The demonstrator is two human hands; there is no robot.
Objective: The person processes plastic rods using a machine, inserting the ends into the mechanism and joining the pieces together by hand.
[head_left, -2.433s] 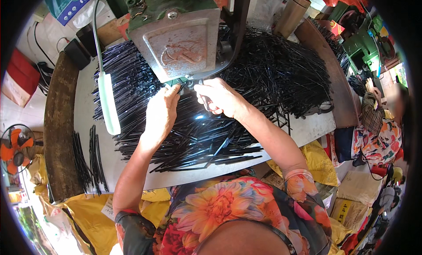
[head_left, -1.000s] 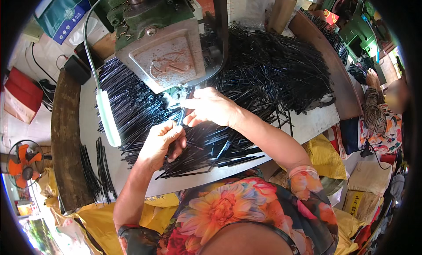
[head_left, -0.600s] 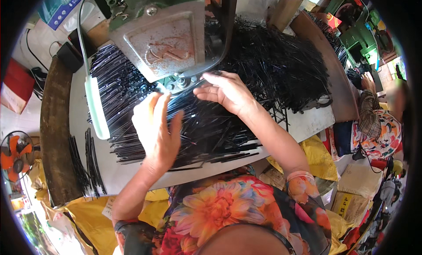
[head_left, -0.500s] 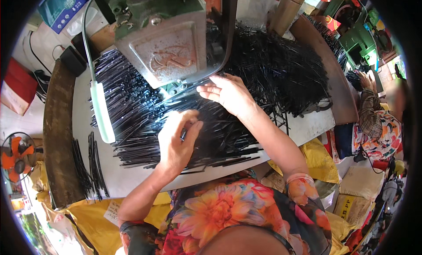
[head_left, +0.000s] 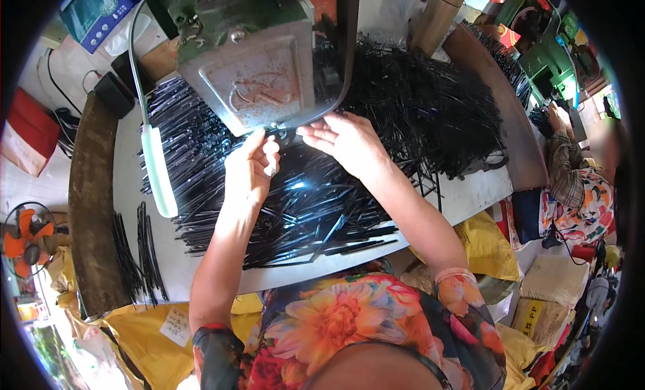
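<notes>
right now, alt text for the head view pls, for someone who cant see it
A person's left hand and right hand meet at the foot of a green machine, above a heap of thin black rods spread over a white table. A slim pale lamp lies left of the hands.

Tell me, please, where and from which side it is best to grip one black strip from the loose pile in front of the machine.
Probably grip a black strip at its free near end, from the person's side: those ends stick out of the pile over the bare white table, while the far ends lie under the green machine and both hands.
</notes>
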